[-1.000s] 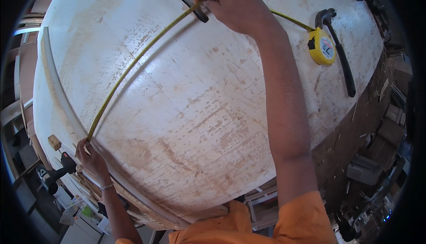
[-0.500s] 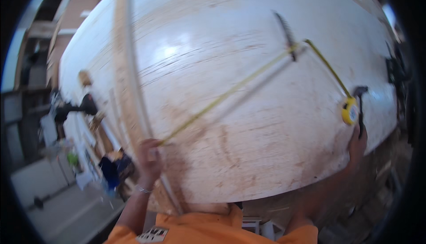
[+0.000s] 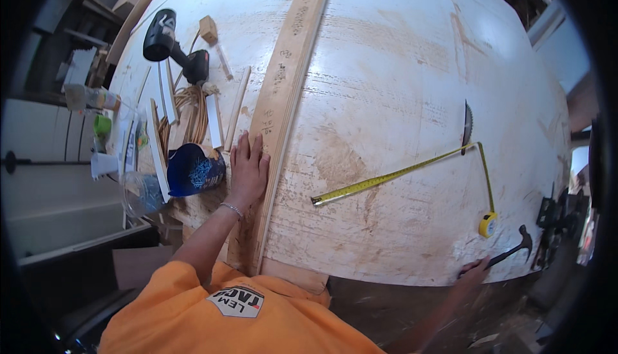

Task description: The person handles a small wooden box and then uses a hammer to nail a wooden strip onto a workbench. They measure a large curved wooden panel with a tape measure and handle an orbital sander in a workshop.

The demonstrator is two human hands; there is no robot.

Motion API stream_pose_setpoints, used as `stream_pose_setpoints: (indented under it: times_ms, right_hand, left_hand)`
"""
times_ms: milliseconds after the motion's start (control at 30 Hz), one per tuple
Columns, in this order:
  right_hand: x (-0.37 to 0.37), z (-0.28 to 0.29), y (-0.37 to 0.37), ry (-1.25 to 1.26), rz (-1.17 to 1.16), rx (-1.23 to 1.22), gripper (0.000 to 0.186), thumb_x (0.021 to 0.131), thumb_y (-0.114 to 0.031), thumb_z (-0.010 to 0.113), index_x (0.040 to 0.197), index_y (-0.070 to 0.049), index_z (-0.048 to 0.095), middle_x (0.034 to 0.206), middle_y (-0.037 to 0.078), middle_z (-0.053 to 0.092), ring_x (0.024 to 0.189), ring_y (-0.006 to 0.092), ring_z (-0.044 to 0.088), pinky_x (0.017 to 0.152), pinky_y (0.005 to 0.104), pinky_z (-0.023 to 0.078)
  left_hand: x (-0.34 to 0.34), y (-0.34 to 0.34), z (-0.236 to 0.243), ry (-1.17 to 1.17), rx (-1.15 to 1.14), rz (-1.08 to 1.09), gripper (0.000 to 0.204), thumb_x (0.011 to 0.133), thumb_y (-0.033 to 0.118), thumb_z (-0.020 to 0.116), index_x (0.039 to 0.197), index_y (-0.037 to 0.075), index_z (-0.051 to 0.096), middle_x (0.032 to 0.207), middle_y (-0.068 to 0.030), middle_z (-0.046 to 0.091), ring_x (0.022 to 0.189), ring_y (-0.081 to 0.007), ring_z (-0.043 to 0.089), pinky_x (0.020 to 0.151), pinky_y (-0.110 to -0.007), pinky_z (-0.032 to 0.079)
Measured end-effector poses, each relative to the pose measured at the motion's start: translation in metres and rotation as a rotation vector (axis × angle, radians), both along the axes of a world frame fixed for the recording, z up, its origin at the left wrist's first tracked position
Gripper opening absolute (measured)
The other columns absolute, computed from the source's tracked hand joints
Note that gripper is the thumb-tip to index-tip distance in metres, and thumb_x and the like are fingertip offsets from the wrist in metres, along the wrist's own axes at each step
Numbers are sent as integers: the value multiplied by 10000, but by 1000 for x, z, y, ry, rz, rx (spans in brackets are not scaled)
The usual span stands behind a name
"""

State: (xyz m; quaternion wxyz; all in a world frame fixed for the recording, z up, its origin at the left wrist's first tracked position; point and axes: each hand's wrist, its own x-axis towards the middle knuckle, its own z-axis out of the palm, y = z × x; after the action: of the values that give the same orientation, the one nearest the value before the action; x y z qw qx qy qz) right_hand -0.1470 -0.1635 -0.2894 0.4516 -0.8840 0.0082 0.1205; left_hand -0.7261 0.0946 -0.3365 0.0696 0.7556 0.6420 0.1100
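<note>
Your left hand (image 3: 248, 170) off tape end; now flat on bench beside long wood strip (image 3: 283, 103). Tape measure (image 3: 487, 224) blade lies loose on white board (image 3: 399, 83), free end (image 3: 315, 201) unheld. Your right hand (image 3: 474, 270) down from saw blade (image 3: 466, 123) at far edge to near edge, touching hammer (image 3: 512, 250) handle. View swung left: drill (image 3: 174, 45), blue bag (image 3: 193, 170) now seen.

Left hand (image 3: 248, 170) lies flat against a long wooden batten (image 3: 283, 96) on the white panel (image 3: 399, 64); right hand (image 3: 473, 271) grips a hammer (image 3: 512, 251) near the yellow tape measure (image 3: 487, 224).
</note>
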Motion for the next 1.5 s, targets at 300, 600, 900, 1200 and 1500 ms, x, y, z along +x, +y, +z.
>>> stream_pose_setpoints:
  times_ms: [300, 600, 900, 1200, 1500]
  right_hand:
    - [-261, 33, 76, 182, 874, 5, 259, 984, -120, 621, 1213, -36, 534, 723, 26, 577, 557, 82, 514, 486, 270, 408]
    - [-430, 28, 15, 133, 1254, -105, 173, 1000, -184, 620, 1067, -51, 533, 644, 30, 535, 538, 140, 543, 512, 312, 437]
    - [-498, 64, 69, 143, 1251, -493, 291, 1040, -304, 542, 1023, -14, 531, 722, 249, 610, 713, 464, 637, 644, 485, 472]
    - [-496, 48, 60, 99, 1342, -537, 277, 1068, -271, 486, 993, -7, 515, 627, 83, 559, 561, 185, 561, 534, 353, 438]
    - [-500, 34, 54, -35, 1388, -567, 323, 1068, -304, 481, 992, 7, 524, 652, 165, 602, 588, 321, 625, 569, 423, 466]
  left_hand:
    - [-15, 2, -14, -68, 18, 12, 576, 1015, 356, 502, 1520, 90, 430, 1582, -272, 317, 1492, -383, 293, 1223, -539, 193]
    - [-36, 7, -18, -339, 52, -6, 578, 1001, 426, 519, 1517, 171, 462, 1594, -201, 346, 1519, -346, 244, 1253, -503, 111]
    - [-41, 14, -27, -334, 36, 14, 582, 1018, 451, 466, 1537, 190, 441, 1618, -176, 323, 1540, -313, 207, 1252, -523, 50]
    - [-42, 11, -27, -339, 19, 5, 570, 1025, 449, 468, 1534, 193, 444, 1613, -167, 326, 1539, -306, 207, 1247, -525, 65]
    - [-42, 14, -25, -365, -15, 1, 573, 1029, 442, 472, 1550, 208, 418, 1622, -160, 314, 1541, -301, 199, 1248, -516, 59]
